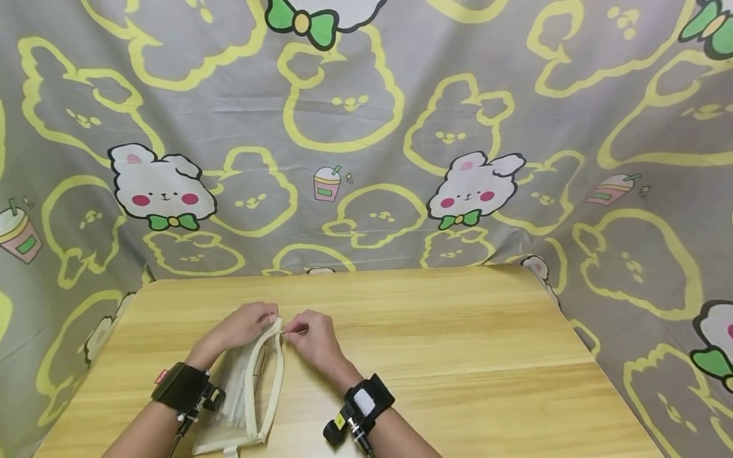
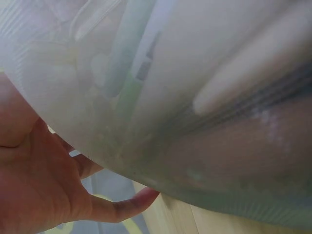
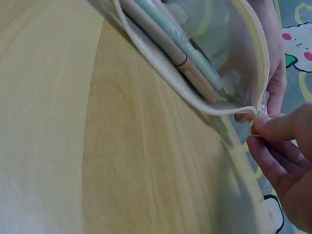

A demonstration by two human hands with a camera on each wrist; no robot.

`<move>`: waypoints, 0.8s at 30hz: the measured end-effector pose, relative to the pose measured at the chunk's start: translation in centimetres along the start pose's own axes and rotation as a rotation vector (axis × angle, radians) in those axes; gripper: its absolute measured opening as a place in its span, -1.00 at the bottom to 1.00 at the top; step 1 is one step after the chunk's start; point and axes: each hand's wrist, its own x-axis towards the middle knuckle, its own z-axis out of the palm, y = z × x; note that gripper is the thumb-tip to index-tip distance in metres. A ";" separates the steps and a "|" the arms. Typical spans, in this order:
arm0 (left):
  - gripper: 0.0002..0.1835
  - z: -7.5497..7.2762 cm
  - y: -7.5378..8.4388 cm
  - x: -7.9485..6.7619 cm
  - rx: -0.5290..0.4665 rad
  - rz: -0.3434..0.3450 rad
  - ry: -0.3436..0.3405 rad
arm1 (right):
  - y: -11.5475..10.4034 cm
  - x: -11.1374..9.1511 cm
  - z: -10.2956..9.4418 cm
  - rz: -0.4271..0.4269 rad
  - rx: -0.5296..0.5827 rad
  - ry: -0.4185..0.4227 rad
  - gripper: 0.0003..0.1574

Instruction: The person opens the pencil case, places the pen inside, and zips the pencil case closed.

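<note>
A see-through pencil case (image 1: 236,375) with a cream zipper (image 1: 250,388) stands with its mouth parted on the table. Inside lie a mint-green pen (image 3: 178,39) and a brownish-pink pen (image 3: 163,48); other contents look blurred through the left wrist view. My left hand (image 1: 246,324) holds the case's far end, its thumb and fingers around the corner. At that same end, my right hand (image 1: 316,337) pinches the small zipper pull (image 3: 253,127) between thumb and index finger.
The wooden table (image 1: 458,356) extends to the right and behind the case. A grey curtain (image 1: 366,210) printed with rabbits and yellow outlines hangs around its back and sides. Each wrist wears a black strap (image 1: 182,385) with a small camera and cable.
</note>
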 end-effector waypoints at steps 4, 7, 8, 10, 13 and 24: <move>-0.71 0.1 0.1 -0.1 0.003 -0.010 0.023 | -0.6 -0.6 -0.2 -0.019 0.002 -0.056 -0.91; -0.70 0.2 0.1 0.1 0.005 -0.017 0.038 | -0.9 -1.1 -0.4 -0.052 -0.028 -0.088 -0.90; -0.70 0.2 0.1 0.2 0.002 -0.020 0.041 | -0.9 -1.3 -0.5 -0.065 -0.036 -0.096 -0.90; -0.69 0.4 0.2 0.4 0.002 -0.017 0.044 | -1.1 -1.7 -0.8 -0.079 -0.041 -0.115 -0.90; -0.70 0.6 0.3 0.6 0.001 0.000 0.049 | -1.3 -2.4 -1.1 -0.081 -0.022 -0.161 -0.89; -0.69 0.5 0.1 0.6 -0.004 -0.005 0.065 | -3.7 -4.8 -2.1 -0.215 -0.073 -0.467 -0.90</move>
